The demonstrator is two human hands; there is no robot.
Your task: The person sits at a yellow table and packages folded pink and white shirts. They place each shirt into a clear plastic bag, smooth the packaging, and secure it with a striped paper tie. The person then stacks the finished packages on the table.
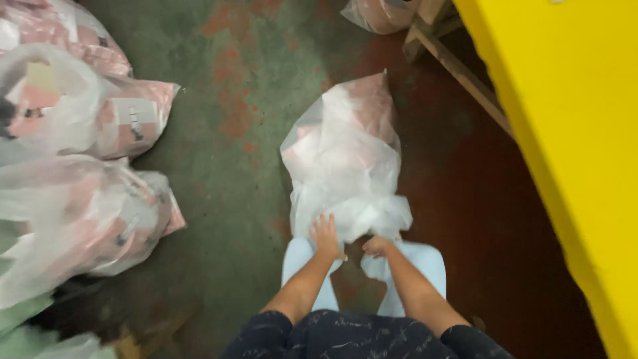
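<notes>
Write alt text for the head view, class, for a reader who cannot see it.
Seen from above, a person's left hand and right hand grip the near end of a clear plastic bag of pink goods on a worn green and red floor. More filled bags lie left; a yellow surface runs along the right.

Warehouse or packing floor: worn green-and-red painted concrete (226, 133) under my hands, bulging clear bags of pink packets (80, 206) piled left of them, yellow table (571, 146) at right.
</notes>
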